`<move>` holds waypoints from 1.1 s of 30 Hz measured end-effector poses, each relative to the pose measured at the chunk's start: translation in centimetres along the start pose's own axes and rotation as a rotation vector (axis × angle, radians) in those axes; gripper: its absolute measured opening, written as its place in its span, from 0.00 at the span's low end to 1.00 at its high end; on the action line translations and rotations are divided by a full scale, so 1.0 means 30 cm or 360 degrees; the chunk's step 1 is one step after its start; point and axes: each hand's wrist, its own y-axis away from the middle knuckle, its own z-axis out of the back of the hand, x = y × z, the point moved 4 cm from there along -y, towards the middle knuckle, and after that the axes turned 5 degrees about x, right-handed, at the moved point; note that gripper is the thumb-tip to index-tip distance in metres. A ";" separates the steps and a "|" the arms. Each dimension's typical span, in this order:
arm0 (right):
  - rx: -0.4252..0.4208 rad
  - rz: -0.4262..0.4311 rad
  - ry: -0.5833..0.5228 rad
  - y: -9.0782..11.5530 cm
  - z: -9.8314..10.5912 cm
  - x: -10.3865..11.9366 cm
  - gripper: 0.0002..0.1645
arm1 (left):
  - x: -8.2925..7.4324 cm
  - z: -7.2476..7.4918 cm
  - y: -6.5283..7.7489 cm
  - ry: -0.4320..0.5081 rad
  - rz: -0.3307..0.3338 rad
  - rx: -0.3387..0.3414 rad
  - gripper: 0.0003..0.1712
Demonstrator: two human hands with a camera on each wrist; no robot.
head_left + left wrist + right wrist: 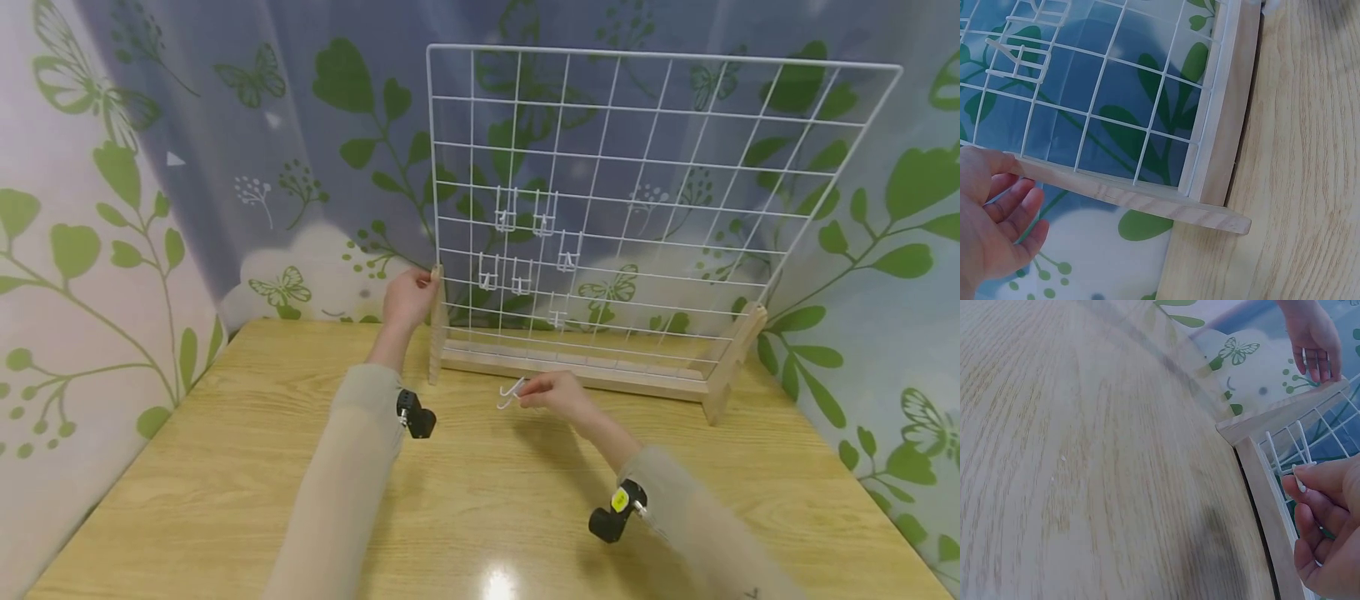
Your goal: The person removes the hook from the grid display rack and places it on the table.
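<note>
A white wire grid panel (pixel 637 154) stands upright in a wooden stand (pixel 570 377). My left hand (pixel 408 298) holds the top of the stand's left side piece, its other fingers loosely bent beside the wood in the left wrist view. Between thumb and forefinger, my right hand (pixel 558 397) pinches a white wire hook (pixel 512 393) in front of the stand's lower bar, apart from the grid. In the right wrist view two prongs of that hook (pixel 1302 442) point up past the fingertips. Several similar white hooks (pixel 520 286) hang on the grid's left half.
A light wooden table (pixel 247 467) carries the stand. Behind it hangs a curtain (pixel 300 167) printed with green leaves and butterflies. The stand's right side piece (pixel 735 362) sticks out toward the front. Each forearm wears a small black camera (pixel 416 414).
</note>
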 end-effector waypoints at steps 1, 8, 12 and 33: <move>0.0003 0.0000 0.0010 -0.005 -0.008 -0.002 0.09 | 0.000 0.000 0.000 0.0002 0.0001 0.0001 0.19; 0.0013 0.0016 0.0006 -0.033 -0.056 -0.009 0.09 | -0.002 0.001 -0.006 0.0003 -0.0002 0.0018 0.20; 0.0050 0.0006 -0.0020 -0.045 -0.086 -0.015 0.08 | -0.001 0.003 -0.007 -0.0004 0.0001 0.0022 0.20; 0.0205 0.0168 0.0187 -0.066 -0.170 -0.050 0.06 | 0.000 0.005 -0.006 -0.0026 -0.0019 0.0051 0.19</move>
